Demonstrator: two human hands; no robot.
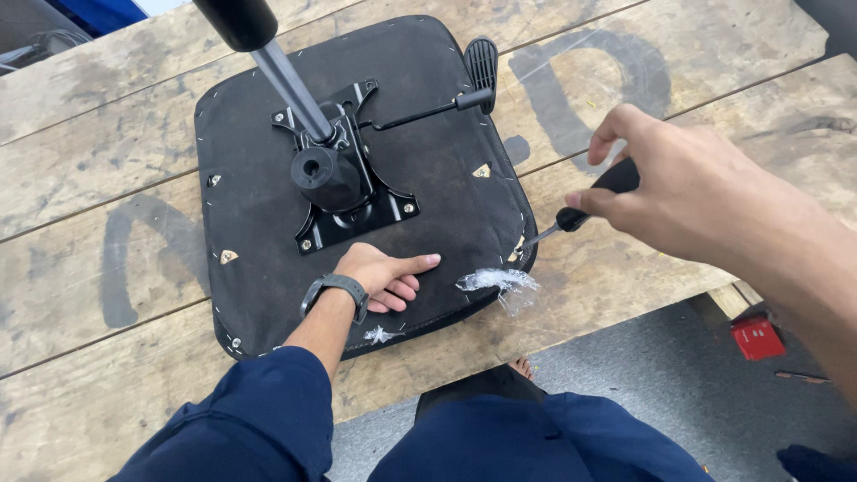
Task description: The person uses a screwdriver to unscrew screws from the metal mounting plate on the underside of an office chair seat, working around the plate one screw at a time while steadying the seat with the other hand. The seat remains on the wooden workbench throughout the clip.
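Below the bench edge, grey floor (pixel 625 393) is showing w/ a red box (pixel 757 337). On the plank bench (pixel 89 295), left hand (pixel 386 275) is lying flat, fingers loose, on the upturned black seat (pixel 446 170); right hand (pixel 687 192) is gripping a screwdriver (pixel 571 217), tip at seat's edge near plastic scrap (pixel 500 284).
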